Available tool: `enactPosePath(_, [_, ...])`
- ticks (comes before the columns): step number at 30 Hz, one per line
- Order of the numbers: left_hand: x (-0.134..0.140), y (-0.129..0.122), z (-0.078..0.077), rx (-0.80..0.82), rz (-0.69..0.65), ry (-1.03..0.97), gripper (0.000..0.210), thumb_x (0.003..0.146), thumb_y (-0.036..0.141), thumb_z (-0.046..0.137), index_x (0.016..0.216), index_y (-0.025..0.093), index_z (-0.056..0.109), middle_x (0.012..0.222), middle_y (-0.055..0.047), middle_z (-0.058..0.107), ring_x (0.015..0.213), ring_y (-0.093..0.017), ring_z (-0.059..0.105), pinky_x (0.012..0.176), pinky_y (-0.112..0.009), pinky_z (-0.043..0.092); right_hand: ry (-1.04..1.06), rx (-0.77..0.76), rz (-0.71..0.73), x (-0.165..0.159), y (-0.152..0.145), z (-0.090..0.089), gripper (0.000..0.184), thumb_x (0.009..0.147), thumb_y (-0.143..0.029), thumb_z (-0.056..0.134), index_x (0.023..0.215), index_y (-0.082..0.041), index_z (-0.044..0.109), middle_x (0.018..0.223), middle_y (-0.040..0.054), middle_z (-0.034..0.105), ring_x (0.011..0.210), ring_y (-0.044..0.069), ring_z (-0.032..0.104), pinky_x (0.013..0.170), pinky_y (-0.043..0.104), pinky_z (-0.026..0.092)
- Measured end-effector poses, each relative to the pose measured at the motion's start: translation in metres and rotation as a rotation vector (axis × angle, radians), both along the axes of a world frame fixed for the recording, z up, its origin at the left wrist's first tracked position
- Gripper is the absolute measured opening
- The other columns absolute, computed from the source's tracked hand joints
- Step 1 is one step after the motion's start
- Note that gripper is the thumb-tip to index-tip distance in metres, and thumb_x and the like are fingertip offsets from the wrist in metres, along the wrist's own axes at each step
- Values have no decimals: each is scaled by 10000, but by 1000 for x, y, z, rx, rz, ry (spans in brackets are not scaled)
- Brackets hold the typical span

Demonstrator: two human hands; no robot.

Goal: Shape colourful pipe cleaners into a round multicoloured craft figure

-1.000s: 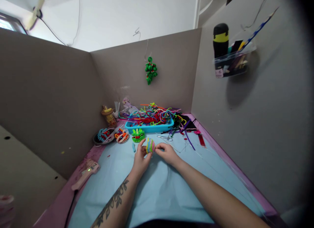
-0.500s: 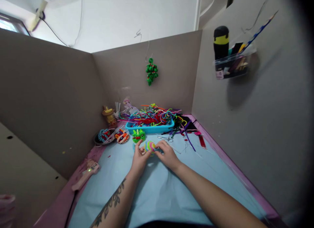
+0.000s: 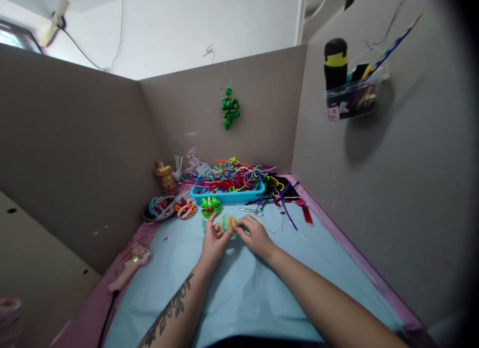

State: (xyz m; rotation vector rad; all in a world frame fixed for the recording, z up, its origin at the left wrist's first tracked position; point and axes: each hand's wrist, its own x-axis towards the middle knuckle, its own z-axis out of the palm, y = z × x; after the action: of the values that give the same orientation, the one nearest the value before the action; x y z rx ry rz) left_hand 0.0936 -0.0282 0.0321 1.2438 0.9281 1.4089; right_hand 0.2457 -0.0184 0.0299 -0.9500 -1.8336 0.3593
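Pink-and-yellow striped piece (image 3: pixel 228 223): one, with blue and green bands too, held up near the lower centre of the frame, between the two hands.
Piece to fingers: it lies right of the left fingers and left of the right fingertips; the outline is roughly round, so I cannot tell a long axis.
Nearer hand: both touch it; the left hand (image 3: pixel 213 244) covers more of it.
Left fingers: curled around its left side, thumb along the lower edge, grasping it.
Right fingers: thumb and forefinger of the right hand (image 3: pixel 258 237) pinched at its right edge; the exact spot gripped is too small to make out.
Green figure: one horned green figure (image 3: pixel 211 208), just beyond the left fingertips.
Orange ring: one orange ring (image 3: pixel 186 208), left of the green figure.
Bowl: one dark bowl (image 3: pixel 146 216), farther left, with a blue-and-red piece inside.
Tray: one blue tray (image 3: pixel 226 197) at centre, heaped with fuzzy stems (image 3: pixel 239 178), too tangled to count.
Scissors: one pair of scissors (image 3: pixel 258 212), just above the right hand.
Glue gun: one pink glue gun (image 3: pixel 130 268), lower left, its green light lit.
Hanging ornament: one green ornament (image 3: pixel 230 109), upper centre, against the panel.
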Motion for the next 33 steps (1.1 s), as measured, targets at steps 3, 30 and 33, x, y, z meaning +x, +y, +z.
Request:
enactPosePath(3, [0, -1, 0, 11, 0, 2, 720, 666, 284, 697, 1267, 234, 303, 787, 15, 552, 691, -109, 583, 640, -223, 456, -26, 10, 12, 0, -1, 1, 73, 814, -202, 516, 805, -202, 588, 789, 36, 579, 771, 172, 534, 719, 293, 419])
enactPosePath(30, [1, 0, -3, 2, -5, -38, 689, 672, 271, 695, 1256, 238, 332, 745, 35, 520, 665, -92, 561, 627, -208, 437, 10, -36, 24, -1, -1, 0, 95, 829, -194, 485, 836, -199, 579, 806, 36, 605, 784, 171, 550, 722, 287, 418])
enactPosePath(33, [1, 0, -3, -4, -15, -47, 691, 668, 266, 698, 1255, 235, 334, 745, 34, 521, 667, -96, 564, 627, -212, 438, 32, -46, 30, -1, -1, 0, 98, 831, -194, 482, 829, -197, 580, 806, 35, 603, 786, 167, 550, 724, 281, 417])
